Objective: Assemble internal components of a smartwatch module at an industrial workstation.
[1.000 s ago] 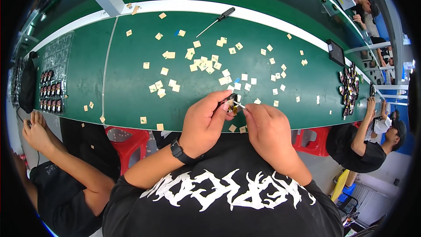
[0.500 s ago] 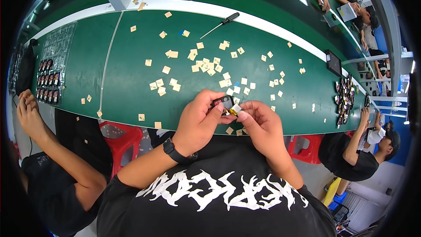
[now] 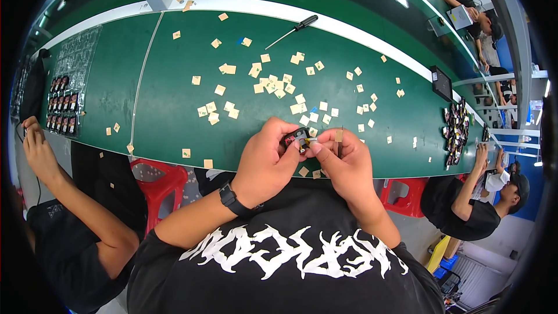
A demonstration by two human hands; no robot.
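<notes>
Long green tabletop (image 3: 174,93) with white rim (image 3: 250,4) sweeping across busy workroom, cream paper squares (image 3: 258,88) strewn over it. Black-handled screwdriver (image 3: 303,23) near far rim; jumbled pile of small black devices (image 3: 457,134) over right, neat black rows (image 3: 62,103) far left. Red plastic stools (image 3: 160,189) below, co-workers (image 3: 465,200) either side. And here, at near edge: left hand (image 3: 268,156) pinching small black rectangular casing (image 3: 288,139), right hand (image 3: 347,161) pinching small silver-and-yellow piece (image 3: 311,141) at casing's right side.
</notes>
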